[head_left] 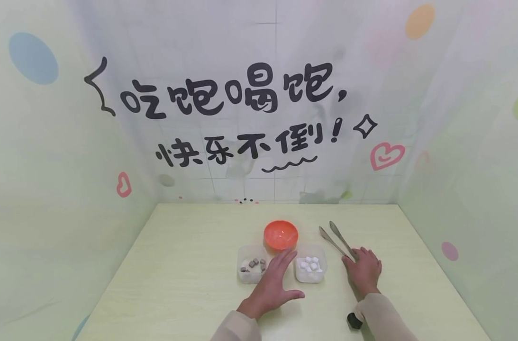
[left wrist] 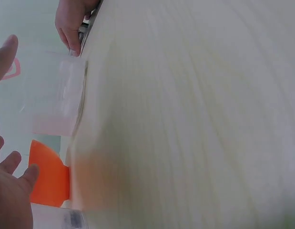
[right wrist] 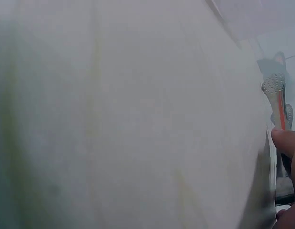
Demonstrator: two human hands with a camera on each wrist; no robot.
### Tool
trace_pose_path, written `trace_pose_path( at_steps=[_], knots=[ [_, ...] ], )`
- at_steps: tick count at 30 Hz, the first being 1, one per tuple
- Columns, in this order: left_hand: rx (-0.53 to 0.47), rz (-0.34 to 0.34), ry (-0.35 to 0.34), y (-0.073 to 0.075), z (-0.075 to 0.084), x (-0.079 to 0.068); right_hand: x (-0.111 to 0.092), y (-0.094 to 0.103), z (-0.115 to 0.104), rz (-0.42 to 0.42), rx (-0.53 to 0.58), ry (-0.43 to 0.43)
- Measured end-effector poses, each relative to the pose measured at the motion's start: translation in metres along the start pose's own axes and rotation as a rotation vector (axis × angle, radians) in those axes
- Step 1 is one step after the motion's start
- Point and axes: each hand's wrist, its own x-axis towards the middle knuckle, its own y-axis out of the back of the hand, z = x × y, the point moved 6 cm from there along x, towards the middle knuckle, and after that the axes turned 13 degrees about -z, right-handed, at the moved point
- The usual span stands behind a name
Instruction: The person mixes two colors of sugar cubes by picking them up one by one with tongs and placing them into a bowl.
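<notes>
My right hand (head_left: 363, 270) grips metal tongs (head_left: 343, 239) at the table's right side. The tongs' two arms are spread and point away from me; in the right wrist view, the thumb (right wrist: 288, 143) lies against the tongs (right wrist: 275, 86). My left hand (head_left: 269, 289) holds nothing, its fingers extended and thumb apart, over the table between two clear plastic containers. Several brown cubes (head_left: 253, 263) lie in the left container (head_left: 243, 276), partly behind that hand. Several white cubes (head_left: 310, 263) fill part of the right container (head_left: 322, 255). Beyond the fingertips sits an orange bowl (head_left: 281, 234).
Everything stands on a pale wood-grain table (head_left: 177, 265). A printed wall (head_left: 259, 132) with black lettering closes off the back, and side walls (head_left: 468, 180) flank the table. A small black object (head_left: 354, 321) is at the right sleeve.
</notes>
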Motion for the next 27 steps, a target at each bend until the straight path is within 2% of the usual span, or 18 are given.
trace_pose_path(
  at_steps=[7, 14, 20, 27],
  knots=[
    [-0.032, -0.017, 0.024, -0.005, -0.003, 0.003, -0.002, 0.007, 0.001, 0.056, 0.064, -0.028],
    [-0.071, -0.006, 0.037, -0.007, -0.004, 0.006, -0.007, 0.009, 0.001, 0.017, 0.174, -0.082],
    [-0.122, -0.013, 0.080, -0.008, -0.009, 0.011, -0.011, 0.015, -0.006, 0.033, 0.225, -0.070],
    [-0.177, -0.027, 0.116, -0.012, -0.014, 0.016, -0.013, 0.020, -0.010, 0.092, 0.217, -0.037]
  ],
)
